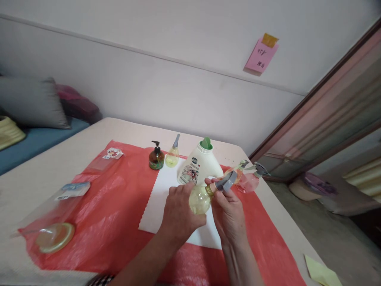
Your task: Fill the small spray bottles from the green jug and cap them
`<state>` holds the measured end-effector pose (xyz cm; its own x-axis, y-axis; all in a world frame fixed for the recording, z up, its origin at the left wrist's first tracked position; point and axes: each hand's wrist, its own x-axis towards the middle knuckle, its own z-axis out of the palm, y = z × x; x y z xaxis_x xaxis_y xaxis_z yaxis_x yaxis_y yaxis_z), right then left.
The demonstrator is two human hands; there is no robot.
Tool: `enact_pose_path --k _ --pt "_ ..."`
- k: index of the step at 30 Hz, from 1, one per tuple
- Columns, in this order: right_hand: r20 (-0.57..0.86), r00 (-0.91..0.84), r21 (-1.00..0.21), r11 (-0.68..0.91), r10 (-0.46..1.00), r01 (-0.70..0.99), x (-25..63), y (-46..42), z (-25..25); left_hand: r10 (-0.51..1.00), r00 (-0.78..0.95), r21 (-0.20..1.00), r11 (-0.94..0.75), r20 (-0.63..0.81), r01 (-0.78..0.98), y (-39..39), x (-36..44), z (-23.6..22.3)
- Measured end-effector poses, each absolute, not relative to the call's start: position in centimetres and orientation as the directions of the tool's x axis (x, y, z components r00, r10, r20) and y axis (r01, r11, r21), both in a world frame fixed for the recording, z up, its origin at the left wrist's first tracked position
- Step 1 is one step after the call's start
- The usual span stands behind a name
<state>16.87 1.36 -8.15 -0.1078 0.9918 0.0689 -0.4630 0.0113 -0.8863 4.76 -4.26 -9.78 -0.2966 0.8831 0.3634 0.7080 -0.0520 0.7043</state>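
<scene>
My left hand is wrapped round the round body of a small yellow spray bottle, held above a white sheet. My right hand pinches the bottle's grey trigger head at the neck. Just behind stands a white detergent jug with a green cap. Beyond my right hand lie an orange spray bottle and a pink spray bottle, both on their sides.
A red plastic sheet covers the beige table. A brown pump bottle and another yellow spray bottle stand at the back. A clear bag holding a round lid lies at left, with packets nearby. The table edge drops off at right.
</scene>
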Motion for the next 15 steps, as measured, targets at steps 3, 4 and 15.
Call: enact_pose_path --k 3,4,15 --pt "0.068 -0.097 -0.892 0.016 0.993 -0.453 16.8 1.4 -8.5 0.881 -0.316 0.706 -0.027 0.352 0.708 -4.3 5.0 -10.1" --pt "0.064 -0.099 -0.894 0.013 0.993 -0.447 16.8 1.4 -8.5 0.879 -0.32 0.701 -0.023 0.354 0.713 -4.3 5.1 -10.2" --pt "-0.007 -0.009 -0.886 -0.01 1.0 -0.464 15.8 0.5 -8.8 0.813 -0.331 0.617 -0.044 0.479 0.785 -4.3 5.7 -10.8"
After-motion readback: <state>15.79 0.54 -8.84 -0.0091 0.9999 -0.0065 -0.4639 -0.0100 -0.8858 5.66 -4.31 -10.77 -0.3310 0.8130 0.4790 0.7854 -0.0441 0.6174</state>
